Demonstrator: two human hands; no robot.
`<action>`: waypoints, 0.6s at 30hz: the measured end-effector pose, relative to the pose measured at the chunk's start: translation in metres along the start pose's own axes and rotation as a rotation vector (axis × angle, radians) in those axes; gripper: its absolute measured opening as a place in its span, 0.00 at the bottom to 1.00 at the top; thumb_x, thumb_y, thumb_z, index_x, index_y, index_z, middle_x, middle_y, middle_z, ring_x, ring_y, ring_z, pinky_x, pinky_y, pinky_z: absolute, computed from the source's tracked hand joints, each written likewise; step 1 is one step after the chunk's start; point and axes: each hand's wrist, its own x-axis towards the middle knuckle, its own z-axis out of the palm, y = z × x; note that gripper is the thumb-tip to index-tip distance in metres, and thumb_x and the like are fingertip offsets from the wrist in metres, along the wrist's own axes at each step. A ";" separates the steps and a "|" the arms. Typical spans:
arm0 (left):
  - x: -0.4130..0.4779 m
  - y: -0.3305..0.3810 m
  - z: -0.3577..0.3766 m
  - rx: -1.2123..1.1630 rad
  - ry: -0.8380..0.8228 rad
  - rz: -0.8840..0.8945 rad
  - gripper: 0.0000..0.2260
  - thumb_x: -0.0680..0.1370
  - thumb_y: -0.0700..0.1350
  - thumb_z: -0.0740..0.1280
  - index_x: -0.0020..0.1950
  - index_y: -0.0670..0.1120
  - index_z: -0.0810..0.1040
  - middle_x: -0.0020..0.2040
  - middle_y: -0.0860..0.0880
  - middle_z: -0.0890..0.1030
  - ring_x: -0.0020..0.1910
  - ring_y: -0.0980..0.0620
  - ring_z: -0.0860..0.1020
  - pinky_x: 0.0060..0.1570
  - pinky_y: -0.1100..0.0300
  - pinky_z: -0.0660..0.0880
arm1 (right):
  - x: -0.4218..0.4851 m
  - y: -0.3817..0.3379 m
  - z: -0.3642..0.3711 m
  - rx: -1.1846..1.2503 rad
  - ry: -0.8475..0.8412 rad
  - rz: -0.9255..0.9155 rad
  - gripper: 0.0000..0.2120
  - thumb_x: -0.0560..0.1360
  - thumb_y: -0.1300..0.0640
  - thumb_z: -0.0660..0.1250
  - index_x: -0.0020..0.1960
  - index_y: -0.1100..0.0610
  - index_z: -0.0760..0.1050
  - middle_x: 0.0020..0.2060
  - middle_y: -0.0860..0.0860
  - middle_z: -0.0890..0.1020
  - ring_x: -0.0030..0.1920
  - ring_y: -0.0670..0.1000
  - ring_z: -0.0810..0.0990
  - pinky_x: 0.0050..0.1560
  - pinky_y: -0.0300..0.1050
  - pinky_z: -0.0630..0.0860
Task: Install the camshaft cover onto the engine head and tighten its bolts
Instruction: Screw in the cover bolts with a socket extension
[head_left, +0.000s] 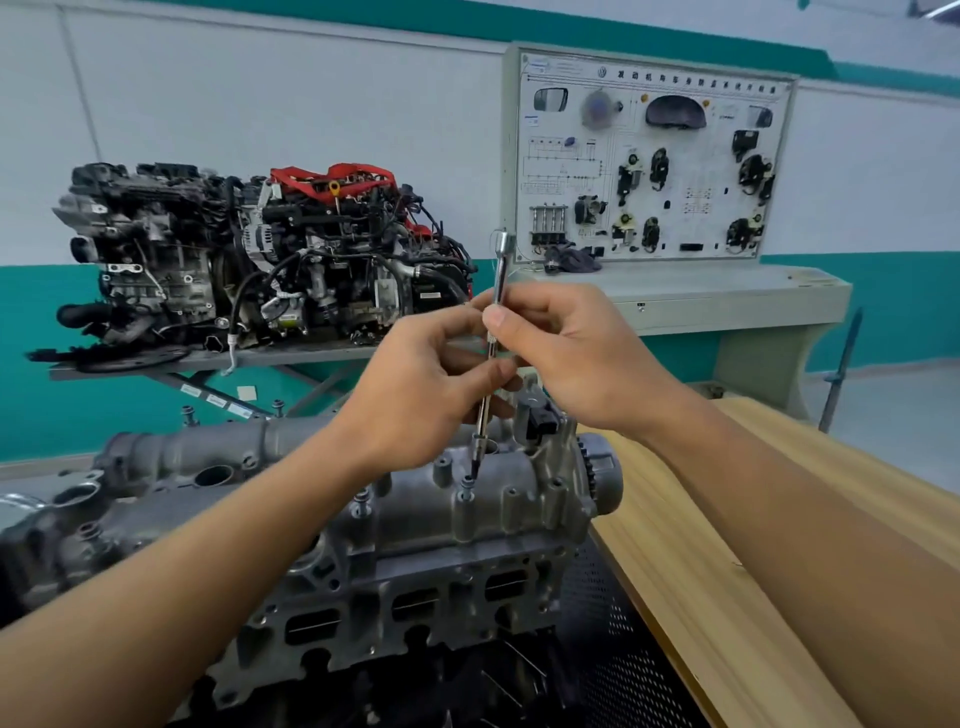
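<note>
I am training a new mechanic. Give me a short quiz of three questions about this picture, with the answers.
1. True or false: the left hand and the right hand both hold the extension bar.
2. The bar's lower tip is at: A) a bolt on the camshaft cover; B) the wooden bench; C) the wall.
3. Fill in: the straps on the engine behind are ____.
Key: 1 true; 2 A; 3 red.
</note>
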 end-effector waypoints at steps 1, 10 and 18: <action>-0.002 -0.003 0.001 -0.020 0.007 -0.003 0.09 0.79 0.36 0.69 0.58 0.42 0.80 0.42 0.42 0.87 0.39 0.44 0.86 0.37 0.56 0.83 | 0.001 0.000 0.003 -0.007 0.005 -0.011 0.10 0.82 0.61 0.63 0.50 0.51 0.82 0.44 0.48 0.86 0.48 0.47 0.85 0.52 0.42 0.81; -0.006 -0.012 -0.002 -0.097 0.075 -0.003 0.05 0.79 0.34 0.68 0.55 0.37 0.79 0.41 0.42 0.86 0.36 0.48 0.86 0.35 0.63 0.80 | 0.011 0.000 0.016 -0.011 0.008 0.023 0.10 0.81 0.58 0.63 0.48 0.56 0.82 0.45 0.62 0.84 0.49 0.61 0.83 0.54 0.63 0.80; -0.004 -0.017 -0.002 -0.087 0.058 -0.034 0.06 0.79 0.36 0.69 0.55 0.41 0.80 0.41 0.44 0.87 0.37 0.45 0.86 0.36 0.58 0.82 | 0.011 0.006 0.018 -0.007 0.024 0.048 0.10 0.82 0.60 0.62 0.50 0.60 0.82 0.44 0.58 0.86 0.48 0.57 0.85 0.55 0.59 0.81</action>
